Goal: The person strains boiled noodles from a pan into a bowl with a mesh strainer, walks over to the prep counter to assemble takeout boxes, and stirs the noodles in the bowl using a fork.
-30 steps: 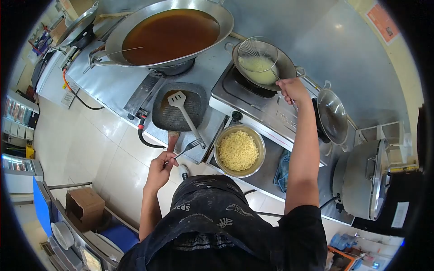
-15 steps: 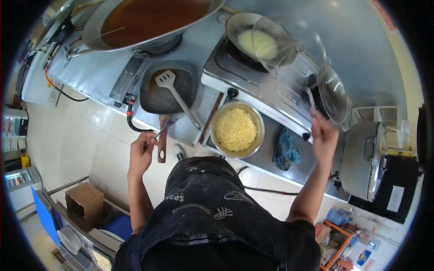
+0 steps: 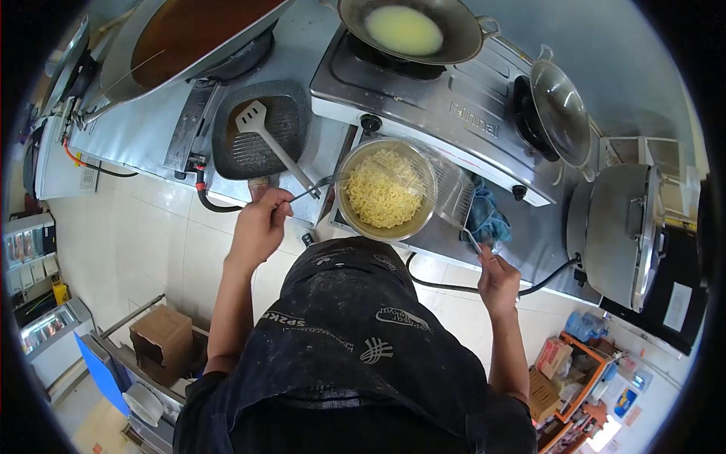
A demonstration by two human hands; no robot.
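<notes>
My left hand (image 3: 261, 223) is closed round the handle of a fork (image 3: 321, 182), whose tines reach over the left rim of a metal bowl (image 3: 348, 216). Pale yellow instant noodles (image 3: 382, 195) fill that bowl. My right hand (image 3: 499, 284) grips the handle of a wire strainer (image 3: 452, 189). Blurred by motion, the strainer's mesh lies tilted over the bowl's right side; I cannot tell whether it touches the noodles. Just beyond my left hand is a square grill pan (image 3: 261, 155) with a slotted spatula (image 3: 276, 144) resting in it.
A wok (image 3: 461, 53) with yellowish liquid sits on the gas stove (image 3: 431, 94), and a second wok (image 3: 560, 106) is at its right. A big wok (image 3: 113, 76) holds reddish-brown liquid. A blue cloth (image 3: 490, 216) lies near the strainer. A large pot (image 3: 616, 227) stands right.
The strainer has come down from above the stove wok to the noodle bowl with my right hand. My left hand has moved the fork rightward to the bowl. The camera view has shifted.
</notes>
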